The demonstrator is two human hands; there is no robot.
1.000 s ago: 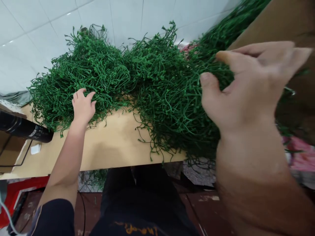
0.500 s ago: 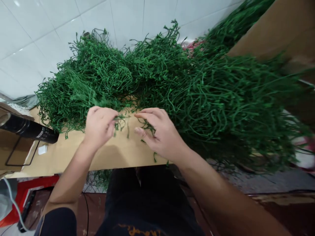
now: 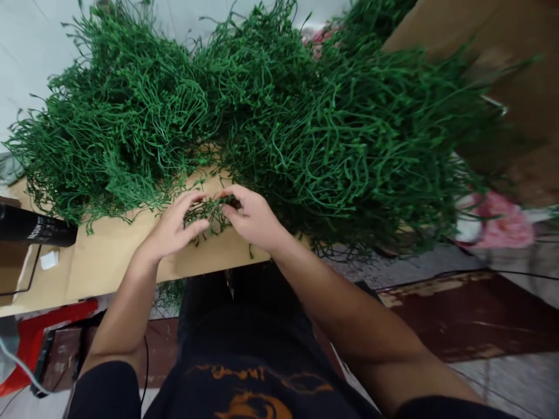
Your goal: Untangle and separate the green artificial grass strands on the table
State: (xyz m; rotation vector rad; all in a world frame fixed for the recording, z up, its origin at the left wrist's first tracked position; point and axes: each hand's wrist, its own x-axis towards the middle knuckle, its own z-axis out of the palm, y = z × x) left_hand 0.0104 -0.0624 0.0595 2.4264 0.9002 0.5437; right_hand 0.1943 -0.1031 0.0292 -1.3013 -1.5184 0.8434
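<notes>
A big heap of green plastic stems (image 3: 271,110) covers the far side of a brown cardboard sheet (image 3: 113,262). My left hand (image 3: 172,230) and my right hand (image 3: 251,218) meet at the sheet's near edge. Both pinch a small tuft of green stems (image 3: 208,212) between their fingertips. The tuft lies just in front of the heap, and its loose ends hang over the cardboard.
A black cylinder with white lettering (image 3: 35,230) lies at the left on the cardboard. A tall cardboard box (image 3: 502,75) stands at the right, with pink material (image 3: 502,221) below it. A red item (image 3: 30,343) sits on the floor at the left. My dark-clothed lap fills the bottom.
My hands have come together from slightly apart and now pinch one small green tuft between them. The view has tilted down and shifted, so the heap fills more of the top.
</notes>
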